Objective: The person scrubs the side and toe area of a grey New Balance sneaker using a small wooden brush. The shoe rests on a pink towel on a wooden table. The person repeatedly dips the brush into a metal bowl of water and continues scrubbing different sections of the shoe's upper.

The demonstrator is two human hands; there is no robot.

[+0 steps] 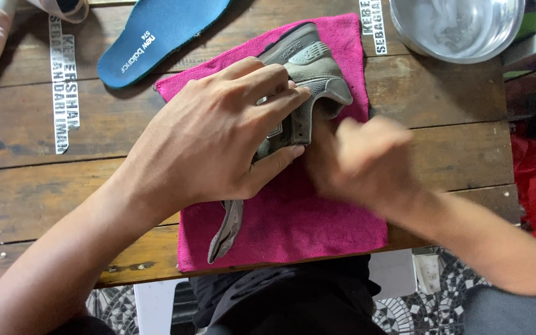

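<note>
The left hand (pixel 215 139) is clamped over a grey shoe (pixel 305 80) lying on a pink towel (pixel 317 217) mid-bench (pixel 32 192). The right hand (pixel 364 158), blurred, touches its right side; its grip I cannot tell.

Shoe (pixel 308 74) on towel (pixel 293 223), insole (pixel 156 31) left, bowl (pixel 454 28) right
</note>
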